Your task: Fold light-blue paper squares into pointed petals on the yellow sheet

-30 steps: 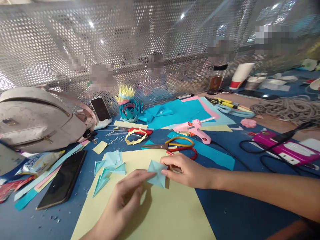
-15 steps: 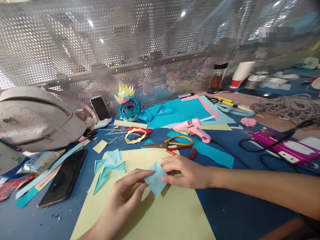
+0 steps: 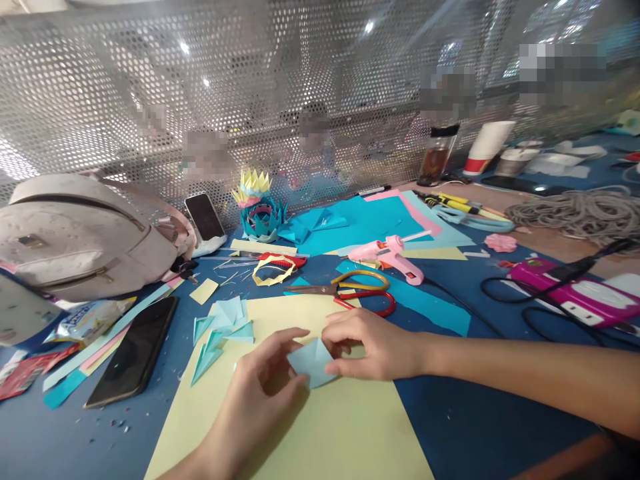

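A small light blue paper square [image 3: 311,362], turned cornerwise and creased, is between my two hands above a yellow sheet [image 3: 350,427]. My right hand [image 3: 363,343] pinches its right side between thumb and fingers. At its left side is my left hand [image 3: 265,373], thumb against the lower left edge and index finger arched above; the other fingertips are partly hidden behind the paper. Several folded light blue paper pieces [image 3: 223,327] lie on the yellow sheet, left of my left hand. Beyond my right hand lie scissors [image 3: 350,287] with one yellow and one red handle.
A pink glue gun [image 3: 387,253] lies behind the scissors, its cord trailing right. Further back are blue sheets [image 3: 370,217] and a folded paper lotus [image 3: 261,217]. Left are a phone [image 3: 135,353] and a backpack [image 3: 85,233]; right, a magenta power strip [image 3: 570,290].
My left thumb has moved up to the paper's lower edge, and my index finger has lifted off it. The paper has tilted and its lower corner no longer points down at me.
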A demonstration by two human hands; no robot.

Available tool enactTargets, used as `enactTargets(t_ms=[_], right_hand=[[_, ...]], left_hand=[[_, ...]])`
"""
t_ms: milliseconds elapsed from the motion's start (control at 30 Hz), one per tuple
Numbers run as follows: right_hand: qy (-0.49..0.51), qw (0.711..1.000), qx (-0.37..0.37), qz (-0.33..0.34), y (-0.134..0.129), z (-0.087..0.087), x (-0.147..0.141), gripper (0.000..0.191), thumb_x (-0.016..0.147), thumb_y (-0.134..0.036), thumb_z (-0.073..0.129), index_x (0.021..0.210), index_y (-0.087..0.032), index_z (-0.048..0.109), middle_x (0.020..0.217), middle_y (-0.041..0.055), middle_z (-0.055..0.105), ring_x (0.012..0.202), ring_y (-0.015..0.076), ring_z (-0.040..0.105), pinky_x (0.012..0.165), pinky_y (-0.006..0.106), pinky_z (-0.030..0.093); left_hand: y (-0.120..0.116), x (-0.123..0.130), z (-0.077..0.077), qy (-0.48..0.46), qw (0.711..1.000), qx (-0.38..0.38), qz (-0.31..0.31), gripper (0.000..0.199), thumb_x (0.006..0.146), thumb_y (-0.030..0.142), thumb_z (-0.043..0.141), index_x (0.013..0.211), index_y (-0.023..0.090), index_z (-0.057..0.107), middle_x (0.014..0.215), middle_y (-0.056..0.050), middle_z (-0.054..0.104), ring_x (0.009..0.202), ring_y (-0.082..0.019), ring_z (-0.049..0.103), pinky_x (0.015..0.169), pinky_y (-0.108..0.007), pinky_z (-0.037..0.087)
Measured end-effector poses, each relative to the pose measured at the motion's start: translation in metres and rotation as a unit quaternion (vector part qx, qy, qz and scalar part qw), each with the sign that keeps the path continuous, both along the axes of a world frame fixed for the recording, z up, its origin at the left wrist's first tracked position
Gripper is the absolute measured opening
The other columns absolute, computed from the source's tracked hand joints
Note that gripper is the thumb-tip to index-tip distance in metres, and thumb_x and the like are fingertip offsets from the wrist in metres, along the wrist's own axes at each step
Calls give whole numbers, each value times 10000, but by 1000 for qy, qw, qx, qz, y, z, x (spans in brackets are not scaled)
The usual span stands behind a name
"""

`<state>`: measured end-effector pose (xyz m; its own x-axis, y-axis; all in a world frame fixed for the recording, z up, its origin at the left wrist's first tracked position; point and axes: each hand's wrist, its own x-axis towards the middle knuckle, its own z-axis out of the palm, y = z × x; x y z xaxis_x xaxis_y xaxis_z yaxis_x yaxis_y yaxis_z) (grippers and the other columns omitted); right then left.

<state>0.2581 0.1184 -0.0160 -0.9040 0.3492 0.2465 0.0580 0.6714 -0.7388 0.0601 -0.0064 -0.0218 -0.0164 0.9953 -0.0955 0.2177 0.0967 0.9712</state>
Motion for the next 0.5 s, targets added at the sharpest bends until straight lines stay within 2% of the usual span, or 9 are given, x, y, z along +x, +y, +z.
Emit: enactTargets(t_ms=[67, 167, 233, 333, 433, 500], right_hand=[[2, 1000, -23, -15, 0, 2, 0, 235, 892, -387, 672, 847, -159, 642, 742, -4, 592, 654, 107, 500, 595, 212, 374], [-7, 999, -42, -19, -2, 4, -1, 241, 938, -394, 616, 949, -157, 657, 817, 11, 631, 655, 103, 511, 599, 209, 388], [-17, 1000, -16, -21, -4, 4, -1, 235, 960, -356, 578, 847, -159, 638, 761, 3, 597, 647, 105, 492, 597, 217, 365], [-25, 999, 35, -6, -8, 3, -2, 257, 923, -284, 604, 698, -165, 567, 660, -15, 545, 657, 117, 486, 639, 241, 342], [-30, 999, 35, 10, -11, 2, -4, 289, 907, -303, 636, 670, -167, 541, 652, -15, 559, 690, 128, 511, 685, 251, 347], [-35, 999, 29, -8, -13, 2, -5, 302, 938, -333, 605, 691, -166, 559, 674, -10, 561, 674, 125, 498, 651, 245, 334]], left_hand=[[0, 0, 1, 20, 1000, 12, -13, 518, 823, 179, 583, 1321, 291, 496, 1024, -12, 613, 850, -145, 613, 726, -235, 482], [1, -5, 4, 91, 991, 57, -77, 597, 872, 150, 518, 1415, 334, 350, 1075, -16, 584, 919, -151, 592, 819, -274, 491], [4, -8, 7, 133, 980, 98, -108, 644, 890, 130, 497, 1454, 358, 286, 1130, -24, 562, 954, -149, 574, 882, -296, 484], [7, -12, 8, 153, 973, 143, -99, 655, 929, 129, 484, 1472, 403, 241, 1157, -19, 522, 942, -134, 566, 919, -308, 476], [9, -10, 6, 151, 972, 157, -84, 631, 947, 140, 500, 1464, 408, 258, 1127, -15, 513, 910, -127, 578, 906, -311, 486], [9, -8, 5, 154, 971, 157, -97, 634, 940, 128, 505, 1464, 388, 259, 1109, -20, 529, 876, -127, 594, 869, -306, 505]])
